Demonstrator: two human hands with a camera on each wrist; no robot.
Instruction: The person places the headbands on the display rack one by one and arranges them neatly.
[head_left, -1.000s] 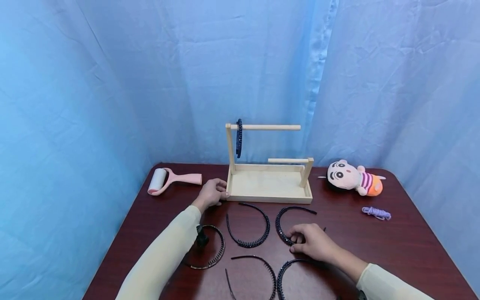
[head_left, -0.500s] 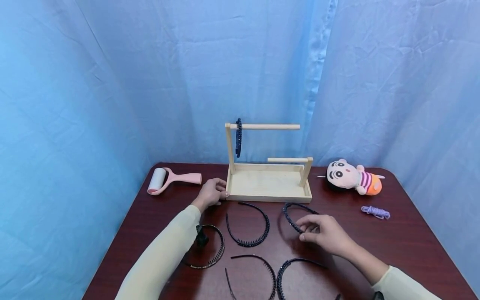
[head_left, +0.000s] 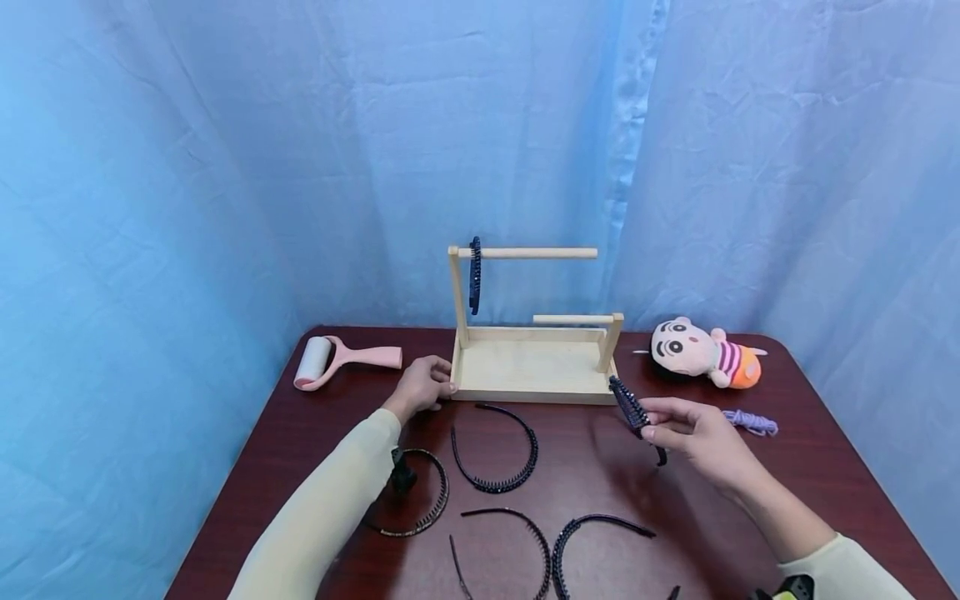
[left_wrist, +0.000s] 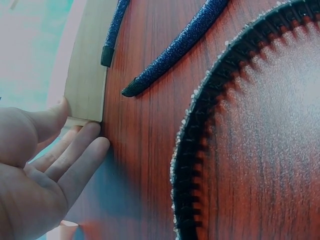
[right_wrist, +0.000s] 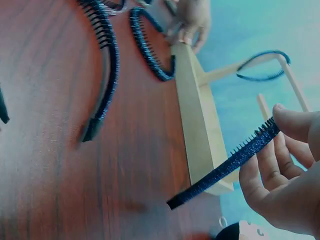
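My right hand (head_left: 705,437) pinches a dark glittery headband (head_left: 632,408) between thumb and fingers, raised near the front right corner of a wooden stand (head_left: 536,397). In the right wrist view, the comb teeth of this held headband (right_wrist: 225,172) show, and one end points away from the hand. My left hand (head_left: 422,385) holds the stand's front left corner, thumb against the wood and fingers along its end. Another dark headband (head_left: 475,275) hangs at the left of the stand's upper bar. Below the stand lies a toothed headband (head_left: 517,477).
More headbands lie nearer: a speckled one (head_left: 442,500) by the left sleeve, a thin one (head_left: 546,550) and a dark one (head_left: 561,546). A pink lint roller (head_left: 367,357) lies at left. At right are a plush doll (head_left: 697,350) and a purple cord bundle (head_left: 753,422).
My right hand has picked the headband up off the table and carried it right and back, turning it edge-on. My left hand stays at the stand's corner.
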